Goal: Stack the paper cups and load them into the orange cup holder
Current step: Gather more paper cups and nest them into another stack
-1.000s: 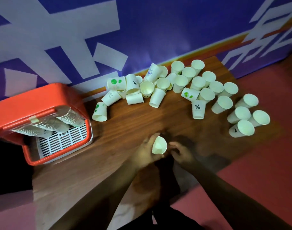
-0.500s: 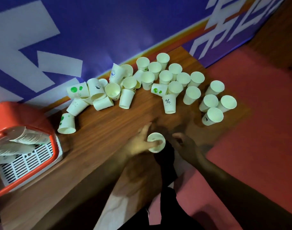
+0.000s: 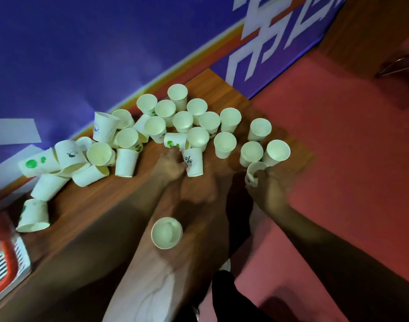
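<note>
Many white paper cups lie and stand along the back of the wooden table [image 3: 87, 228]. My left hand [image 3: 170, 166] grips an upside-down cup printed with a % sign [image 3: 194, 162]. My right hand [image 3: 266, 184] closes around an upright cup [image 3: 254, 170] at the right end of the group. One cup [image 3: 166, 233] stands alone near the table's front edge, by my left forearm. Only a corner of the orange cup holder [image 3: 3, 263] with its white grille shows at the far left.
A blue banner wall [image 3: 82, 54] with white and orange markings runs behind the table. Red floor [image 3: 338, 159] lies right of the table's edge. Several tipped cups, some with green dots [image 3: 36, 162], crowd the back left.
My left hand has let go of the cup it held, which now stands near the front edge. Both hands reached forward to new cups. The view swung right, pushing the orange holder almost out of frame.
</note>
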`<state>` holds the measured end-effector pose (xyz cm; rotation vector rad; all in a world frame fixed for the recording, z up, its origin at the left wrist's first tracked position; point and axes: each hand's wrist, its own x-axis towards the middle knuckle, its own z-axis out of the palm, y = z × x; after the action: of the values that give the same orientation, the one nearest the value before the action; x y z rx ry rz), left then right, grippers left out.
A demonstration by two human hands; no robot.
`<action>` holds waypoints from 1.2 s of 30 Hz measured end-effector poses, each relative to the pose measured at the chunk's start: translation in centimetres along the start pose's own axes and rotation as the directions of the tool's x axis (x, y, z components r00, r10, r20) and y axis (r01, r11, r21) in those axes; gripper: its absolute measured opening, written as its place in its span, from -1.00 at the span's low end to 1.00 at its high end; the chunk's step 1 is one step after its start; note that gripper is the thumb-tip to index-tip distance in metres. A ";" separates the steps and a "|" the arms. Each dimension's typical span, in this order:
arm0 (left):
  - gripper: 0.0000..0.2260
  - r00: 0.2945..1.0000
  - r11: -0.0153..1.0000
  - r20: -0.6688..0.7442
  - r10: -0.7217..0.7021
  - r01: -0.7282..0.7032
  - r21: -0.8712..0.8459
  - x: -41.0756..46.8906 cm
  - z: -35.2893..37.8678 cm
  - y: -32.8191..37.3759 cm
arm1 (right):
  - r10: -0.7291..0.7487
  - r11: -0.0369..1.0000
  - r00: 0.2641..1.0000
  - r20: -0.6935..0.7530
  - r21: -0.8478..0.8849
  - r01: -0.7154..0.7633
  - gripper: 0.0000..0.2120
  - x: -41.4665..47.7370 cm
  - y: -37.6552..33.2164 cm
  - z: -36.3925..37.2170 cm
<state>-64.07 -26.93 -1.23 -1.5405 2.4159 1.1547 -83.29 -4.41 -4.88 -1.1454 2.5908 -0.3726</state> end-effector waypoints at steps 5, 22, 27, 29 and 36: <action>-0.50 0.999 0.994 0.028 0.024 -0.027 0.105 2.7 1.3 -0.4 | -0.039 0.999 0.999 0.013 -0.004 0.039 -0.86 0.2 0.4 0.6; -0.91 0.983 0.962 -0.041 0.181 -0.186 -0.202 -2.3 -0.8 -3.1 | -0.104 0.905 0.983 -0.149 0.395 0.156 -0.85 -4.2 -6.5 -3.9; -0.90 0.990 0.836 -0.133 0.045 -0.110 -0.538 -8.3 -5.2 -5.7 | -0.303 0.804 0.950 -0.077 0.514 0.298 -0.86 -6.3 -11.3 -3.9; -0.90 0.993 0.793 -0.115 0.007 -0.076 -0.604 -10.2 -6.3 -7.3 | -0.357 0.793 0.934 0.009 0.531 0.298 -0.84 -7.4 -13.1 -3.6; -0.74 0.961 0.679 -0.272 -0.042 -0.172 -0.714 -15.0 -8.2 -11.2 | -0.399 0.835 0.899 0.180 0.477 0.275 -0.21 -11.4 -17.0 -2.6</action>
<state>-44.91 -23.01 4.61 -1.8938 2.2710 2.2853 -65.32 -6.66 5.10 -1.3676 1.9190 -0.7766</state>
